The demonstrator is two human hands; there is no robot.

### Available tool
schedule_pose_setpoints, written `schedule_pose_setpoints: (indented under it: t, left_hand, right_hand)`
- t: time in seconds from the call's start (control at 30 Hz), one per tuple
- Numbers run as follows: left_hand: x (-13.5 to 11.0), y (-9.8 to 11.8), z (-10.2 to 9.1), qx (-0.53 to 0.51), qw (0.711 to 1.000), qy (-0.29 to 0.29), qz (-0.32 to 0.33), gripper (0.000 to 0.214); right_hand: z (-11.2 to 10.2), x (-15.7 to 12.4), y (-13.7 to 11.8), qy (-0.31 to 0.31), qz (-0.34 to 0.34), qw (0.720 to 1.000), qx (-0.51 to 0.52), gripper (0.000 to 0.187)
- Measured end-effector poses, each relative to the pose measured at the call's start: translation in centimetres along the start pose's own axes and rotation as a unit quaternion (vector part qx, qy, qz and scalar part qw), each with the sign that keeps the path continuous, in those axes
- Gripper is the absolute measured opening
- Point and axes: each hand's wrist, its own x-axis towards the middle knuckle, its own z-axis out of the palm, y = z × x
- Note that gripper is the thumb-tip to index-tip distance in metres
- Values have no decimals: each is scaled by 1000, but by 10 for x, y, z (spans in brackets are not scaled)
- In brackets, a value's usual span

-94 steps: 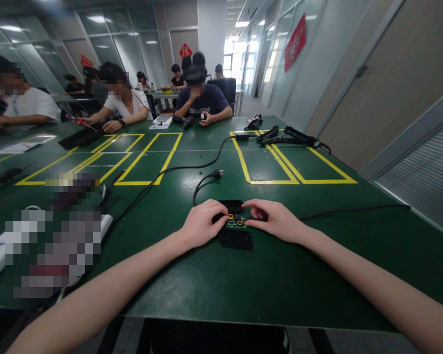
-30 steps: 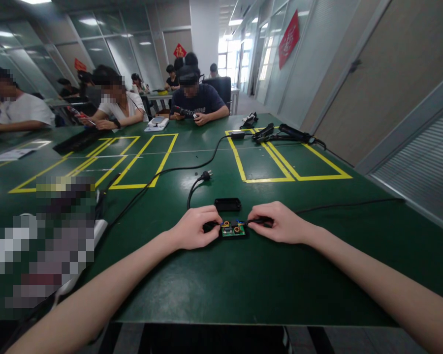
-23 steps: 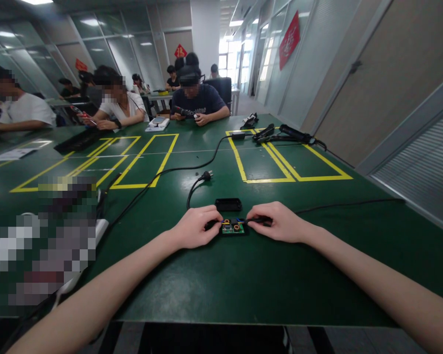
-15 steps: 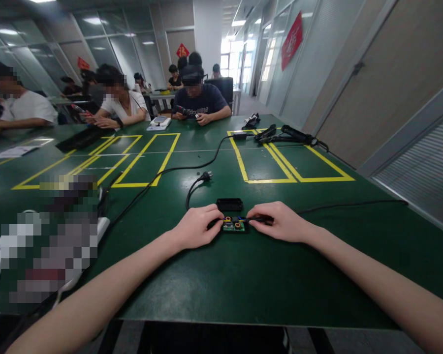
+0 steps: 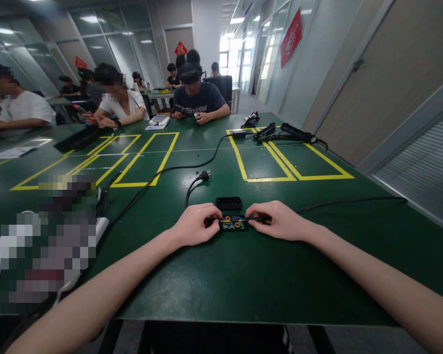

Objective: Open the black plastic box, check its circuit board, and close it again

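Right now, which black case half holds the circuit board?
The nearer half, between the left hand and the right hand, has the circuit board; the farther half shows none.

A small green board [image 5: 229, 226] with two orange rings sits in a black box half [image 5: 246, 226]. One black cord [image 5: 209, 221] leaves at nine o'clock, another black cord [image 5: 261, 219] at three. The other box half [image 5: 229, 203] lies near, at twelve.

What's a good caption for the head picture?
Bare left hand and right hand pinch black cables beside a green rectangular circuit board.
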Motion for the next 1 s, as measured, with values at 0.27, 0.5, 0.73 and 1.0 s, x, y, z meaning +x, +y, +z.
schedule_pose_setpoints:
  t: [0.27, 0.5, 0.73, 1.0]
  left_hand:
    - [2, -3, -2, -17, 1000, 4, -9, 10]
    - [4, -3, -5, -61, 997, -37, -41, 8]
    - [8, -4, -8, -137, 985, -71, -74, 9]
    - [9, -6, -11, -170, 977, -85, -101, 13]
  right_hand:
    - [2, 0, 3, 25, -28, 999, -8, 11]
    - [2, 1, 6, 28, -39, 999, 16, 26]
    - [6, 6, 1, 29, -4, 997, 69, 23]
    - [9, 8, 7, 101, -4, 995, 18, 20]
